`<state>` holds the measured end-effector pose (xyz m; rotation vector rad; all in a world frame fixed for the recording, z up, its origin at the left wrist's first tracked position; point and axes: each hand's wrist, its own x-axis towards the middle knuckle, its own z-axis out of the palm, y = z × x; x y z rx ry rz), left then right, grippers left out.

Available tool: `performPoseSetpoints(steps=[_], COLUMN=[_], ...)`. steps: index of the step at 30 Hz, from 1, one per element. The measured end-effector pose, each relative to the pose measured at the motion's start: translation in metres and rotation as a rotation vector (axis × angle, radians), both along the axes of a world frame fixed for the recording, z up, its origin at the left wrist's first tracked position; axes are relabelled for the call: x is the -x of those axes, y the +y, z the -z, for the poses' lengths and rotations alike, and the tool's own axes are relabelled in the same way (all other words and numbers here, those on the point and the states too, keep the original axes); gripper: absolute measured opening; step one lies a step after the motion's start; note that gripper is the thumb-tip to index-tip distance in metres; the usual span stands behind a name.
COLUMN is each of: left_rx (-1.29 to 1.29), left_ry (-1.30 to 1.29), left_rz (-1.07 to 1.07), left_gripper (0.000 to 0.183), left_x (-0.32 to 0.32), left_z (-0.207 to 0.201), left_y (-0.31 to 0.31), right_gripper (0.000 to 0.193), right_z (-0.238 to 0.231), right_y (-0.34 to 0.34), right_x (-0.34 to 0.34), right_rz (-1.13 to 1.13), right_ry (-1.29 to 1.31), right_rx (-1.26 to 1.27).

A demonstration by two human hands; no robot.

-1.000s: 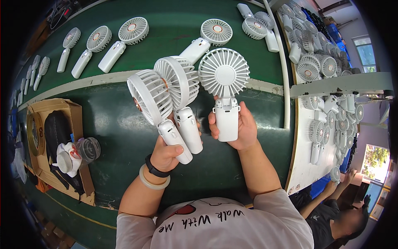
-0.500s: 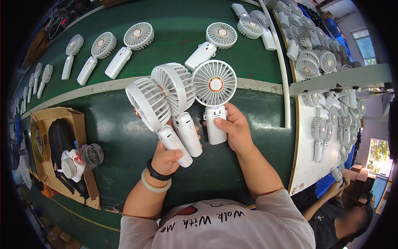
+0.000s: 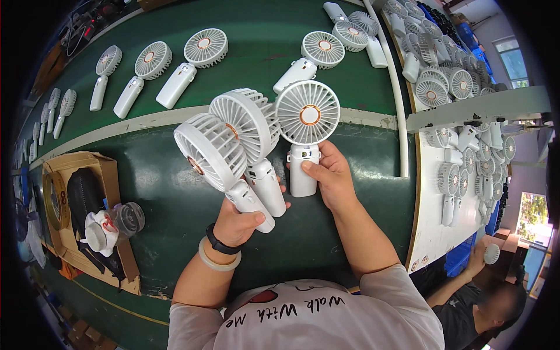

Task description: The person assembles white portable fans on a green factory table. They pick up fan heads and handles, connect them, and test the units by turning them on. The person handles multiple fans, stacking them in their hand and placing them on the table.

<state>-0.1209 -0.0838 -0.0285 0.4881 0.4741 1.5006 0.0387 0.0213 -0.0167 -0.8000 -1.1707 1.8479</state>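
My left hand [image 3: 234,223] is closed round the handles of two white handheld fans, the nearer fan [image 3: 251,205] and the farther fan [image 3: 270,188]. Their round caged heads tilt up and left, one overlapping the other. My right hand [image 3: 332,178] grips a third handheld fan [image 3: 304,172] by its handle, thumb across the front. That fan stands upright, its copper-ringed grille turned to me, with a small slot on the neck. Its head is close beside the middle fan's. All three are held above the dark green table [image 3: 344,233].
Several white fans lie on a green conveyor belt [image 3: 251,58] beyond a pale rail [image 3: 146,122]. A cardboard box [image 3: 111,181] with a black pouch, tape and a clear jar [image 3: 128,217] stands left. Piled fans cover the white table [image 3: 434,227] at right, near a co-worker [image 3: 466,297].
The fans on the belt have shifted to the right. My right hand's fan has risen slightly, and the left hand's fans have turned a little. The co-worker's hand with a fan has moved.
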Motion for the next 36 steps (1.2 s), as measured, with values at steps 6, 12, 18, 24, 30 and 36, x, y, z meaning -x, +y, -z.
performPoseSetpoints(steps=[6, 12, 18, 24, 30, 36], left_rx=[0.003, -0.009, -0.085, -0.089, -0.080, -0.245], left_ry=[0.008, 0.098, -0.054, 0.016, 0.213, 1.282], left_rz=[-0.012, -0.009, 0.065, 0.063, -0.074, -0.327], left_gripper=[0.077, 0.091, 0.094, 0.095, 0.091, 0.077], left_x=[0.004, 0.007, 0.015, 0.020, 0.014, -0.017], left_z=[0.000, -0.002, -0.002, -0.006, -0.006, -0.034], left_y=[-0.006, -0.008, -0.016, -0.021, -0.026, -0.032], right_gripper=[0.038, 0.047, 0.054, 0.042, 0.062, 0.095], right_z=[-0.002, 0.003, -0.003, -0.004, -0.006, -0.022], right_y=[-0.003, -0.011, -0.020, -0.021, -0.029, -0.056], right_x=[0.004, 0.008, 0.013, 0.014, 0.018, 0.030], right_rz=[-0.012, -0.087, -0.283, -0.237, -0.215, -0.361], right_ry=[0.016, -0.023, 0.002, -0.046, -0.085, -0.090], right_rx=[0.030, -0.168, -0.654, -0.698, -0.660, -0.261])
